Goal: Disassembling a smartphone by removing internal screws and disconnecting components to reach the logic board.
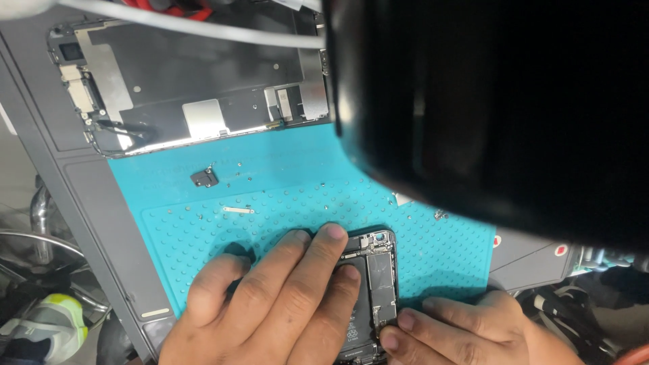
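An opened phone body [376,284] lies on a teal studded work mat [284,182], its circuit board and battery exposed. My left hand [270,304] lies flat over the phone's left side, fingers spread and pressing down on it. My right hand [460,331] comes in from the lower right, fingertips touching the phone's right edge near its lower part. The detached screen panel [189,88] lies back side up on the far part of the mat.
A large dark blurred object [500,101] close to the camera hides the upper right. A small dark bracket [204,178], a thin pale strip [238,210] and several tiny screws lie on the mat. A white cable [203,30] crosses the top. The grey table edge [81,203] runs down the left.
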